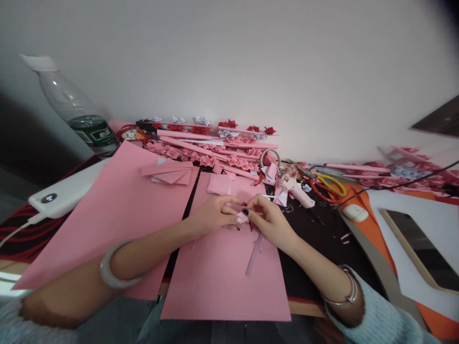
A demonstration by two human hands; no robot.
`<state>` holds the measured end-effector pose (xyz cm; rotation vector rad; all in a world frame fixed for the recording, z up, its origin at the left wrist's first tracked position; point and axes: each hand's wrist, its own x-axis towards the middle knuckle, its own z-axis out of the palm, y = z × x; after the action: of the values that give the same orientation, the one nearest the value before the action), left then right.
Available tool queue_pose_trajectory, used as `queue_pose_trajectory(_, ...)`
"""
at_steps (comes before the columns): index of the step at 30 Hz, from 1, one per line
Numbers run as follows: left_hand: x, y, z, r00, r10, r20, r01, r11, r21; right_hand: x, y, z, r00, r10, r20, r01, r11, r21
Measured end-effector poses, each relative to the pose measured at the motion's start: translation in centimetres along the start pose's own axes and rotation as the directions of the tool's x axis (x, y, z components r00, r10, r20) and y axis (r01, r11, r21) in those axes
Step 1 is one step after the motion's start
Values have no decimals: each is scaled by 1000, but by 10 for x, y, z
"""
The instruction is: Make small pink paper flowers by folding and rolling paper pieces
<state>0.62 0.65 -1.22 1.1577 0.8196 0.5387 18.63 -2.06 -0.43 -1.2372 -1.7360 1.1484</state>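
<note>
Between the fingertips of my left hand [218, 215] and my right hand [270, 220] is a small folded piece of pink paper [242, 217]. Both hands pinch it, and the fingers partly hide its shape. They work above a large pink sheet [222, 286] on the table. Under my right hand a narrow pale strip [255, 255] slants down across that sheet. Just beyond my left hand lies a folded pink square [219, 184]. A stack of folded pink pieces [172, 173] rests farther left on another pink sheet [125, 215].
Paper flowers and rolled pink sticks [215, 148] line the wall. Right of my hands are a glue gun [297, 188], a tape roll [270, 158] and scissors [328, 186]. A phone [423, 248] and white earbud case [355, 213] lie right; a bottle [79, 105] and power bank [68, 188] left.
</note>
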Motion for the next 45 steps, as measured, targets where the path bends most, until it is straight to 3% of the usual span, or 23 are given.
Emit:
queue_pose_trajectory(11, 1, -1, 2, 1000, 10, -29, -8, 999, 49, -1, 6, 1, 999, -11, -49, 8, 999, -46)
queue_pose_trajectory(36, 0, 1, 2, 1000, 5, 12, -5, 999, 42, -1, 6, 1, 996, -80, -35, 73, 984, -162)
queue_pose_trajectory(45, -2, 7, 3, 1000, -19, -22, 20, 1000, 17, 0, 2, 1, 1000, -24, -20, 22, 996, -86)
